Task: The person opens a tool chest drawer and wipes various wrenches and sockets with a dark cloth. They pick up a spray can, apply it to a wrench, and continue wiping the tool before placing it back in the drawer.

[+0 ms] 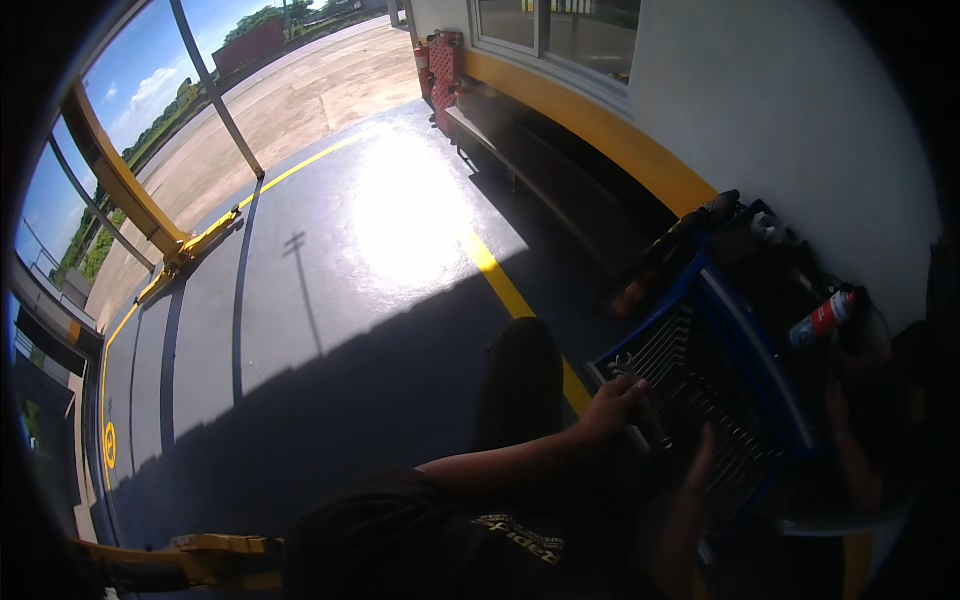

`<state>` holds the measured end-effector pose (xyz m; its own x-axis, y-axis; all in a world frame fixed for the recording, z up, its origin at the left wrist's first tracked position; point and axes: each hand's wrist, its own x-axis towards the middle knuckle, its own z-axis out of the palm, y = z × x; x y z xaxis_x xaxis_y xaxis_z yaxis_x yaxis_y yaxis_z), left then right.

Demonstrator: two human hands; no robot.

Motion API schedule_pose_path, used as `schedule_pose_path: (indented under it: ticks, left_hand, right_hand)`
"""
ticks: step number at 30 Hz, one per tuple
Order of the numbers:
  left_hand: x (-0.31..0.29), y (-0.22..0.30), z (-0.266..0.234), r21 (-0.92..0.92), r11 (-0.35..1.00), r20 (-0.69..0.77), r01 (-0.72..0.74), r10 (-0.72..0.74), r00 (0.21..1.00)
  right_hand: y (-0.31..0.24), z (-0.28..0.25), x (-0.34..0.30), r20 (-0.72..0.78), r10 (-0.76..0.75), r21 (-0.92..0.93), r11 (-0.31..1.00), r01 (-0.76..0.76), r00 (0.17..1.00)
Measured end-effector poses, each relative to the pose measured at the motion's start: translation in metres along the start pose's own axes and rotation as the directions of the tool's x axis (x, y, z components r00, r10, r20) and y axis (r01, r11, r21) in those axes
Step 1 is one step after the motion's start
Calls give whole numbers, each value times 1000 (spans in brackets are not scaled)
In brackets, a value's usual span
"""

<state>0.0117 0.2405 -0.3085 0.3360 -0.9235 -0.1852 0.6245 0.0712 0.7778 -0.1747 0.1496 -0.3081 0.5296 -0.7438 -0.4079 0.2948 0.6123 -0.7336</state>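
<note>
My left hand (610,407) is wrapped around a metal wrench (657,418) at the left edge of the open drawer (597,371). It should feel rigid, modestly heavy, tough, slippery if oily; mid-shank seems the best hold. My right hand (697,468) is nearby, too dark to tell whether it grips anything. Beyond, more wrenches (672,342) lie in rows.

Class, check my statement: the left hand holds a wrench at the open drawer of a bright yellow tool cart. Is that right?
Not quite: the head view shows that the tool cart is blue, not yellow. The left hand does hold a wrench at its open drawer.
</note>
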Motion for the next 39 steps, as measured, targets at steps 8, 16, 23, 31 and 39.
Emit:
schedule_pose_path:
  ticks: [8, 16, 23, 31, 39]
  left_hand:
    - [3, -4, 3, -97, 995, 48, 20, -15, 999]
    - [4, -3, 17, -4, 1000, 43, 16, -15, 999]
    - [13, -7, 19, 76, 997, 94, -27, 20, 995]
    - [8, -13, 32, 79, 997, 226, 8, -25, 974]
    - [12, 8, 35, 190, 978, 186, 86, -122, 975]
  right_hand:
    - [12, -6, -15, 3, -96, -626, 776, 76, 995]
    - [-9, -5, -32, -72, -190, -773, 631, 66, 979]
    - [-13, -17, -31, -24, -155, -648, 755, 103, 988]
    - [-1, -58, -15, 41, -315, -165, 934, 318, 948]
    - [16, -44, -28, 84, -220, -323, 917, 235, 972]
